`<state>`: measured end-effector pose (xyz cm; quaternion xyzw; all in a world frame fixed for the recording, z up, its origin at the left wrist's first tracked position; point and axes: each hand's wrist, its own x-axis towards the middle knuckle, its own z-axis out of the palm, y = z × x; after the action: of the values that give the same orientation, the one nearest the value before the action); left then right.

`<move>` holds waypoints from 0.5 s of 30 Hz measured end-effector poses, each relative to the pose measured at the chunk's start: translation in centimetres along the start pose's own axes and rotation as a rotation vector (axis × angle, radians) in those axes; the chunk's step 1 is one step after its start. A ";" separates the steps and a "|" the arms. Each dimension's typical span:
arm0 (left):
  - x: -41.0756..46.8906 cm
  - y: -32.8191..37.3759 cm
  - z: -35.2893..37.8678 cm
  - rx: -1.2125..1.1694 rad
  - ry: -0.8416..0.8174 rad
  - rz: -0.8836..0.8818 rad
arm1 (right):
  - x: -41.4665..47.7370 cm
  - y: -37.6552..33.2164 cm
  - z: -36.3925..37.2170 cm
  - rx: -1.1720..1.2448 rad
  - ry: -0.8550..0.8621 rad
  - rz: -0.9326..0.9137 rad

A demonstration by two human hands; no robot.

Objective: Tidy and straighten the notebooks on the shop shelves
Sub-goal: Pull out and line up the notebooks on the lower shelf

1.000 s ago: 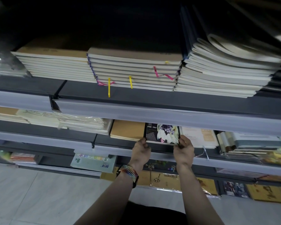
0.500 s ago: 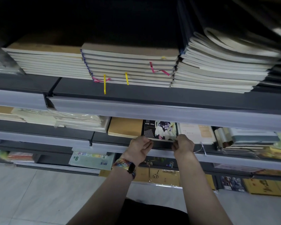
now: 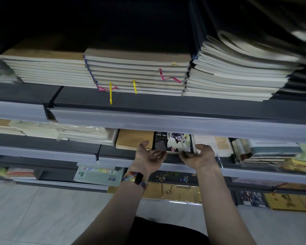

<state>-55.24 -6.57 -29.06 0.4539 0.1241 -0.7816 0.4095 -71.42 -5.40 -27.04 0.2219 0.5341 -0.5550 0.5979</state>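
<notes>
Lying just behind left hand (image 3: 149, 157) and right hand (image 3: 200, 156), both palm-up, fingers loose: notebook (image 3: 173, 141).

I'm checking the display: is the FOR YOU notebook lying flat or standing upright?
Flat: the notebook lies cover-up on the shelf, with its title and picture showing from above.

A dark notebook (image 3: 172, 142) with "FOR YOU" and a pale cartoon figure on its cover lies flat on the middle shelf (image 3: 113, 151), its front edge near the shelf lip. A brown kraft notebook (image 3: 133, 139) lies just beside it on the left and a white one (image 3: 212, 145) on the right. On the upper shelf (image 3: 148, 103) three stacks lie side by side: a plain left stack (image 3: 48, 69), a middle stack (image 3: 138, 73) trailing yellow and pink ribbons, and a right stack (image 3: 237, 75) with curling covers.
</notes>
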 end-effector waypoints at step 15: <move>0.6 -0.7 -0.9 0.076 0.021 0.004 | 0.0 0.4 -0.9 -0.074 0.032 0.013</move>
<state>-55.38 -5.90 -30.19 0.4778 0.0976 -0.7800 0.3922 -71.40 -4.51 -27.48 0.2121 0.5624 -0.5272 0.6006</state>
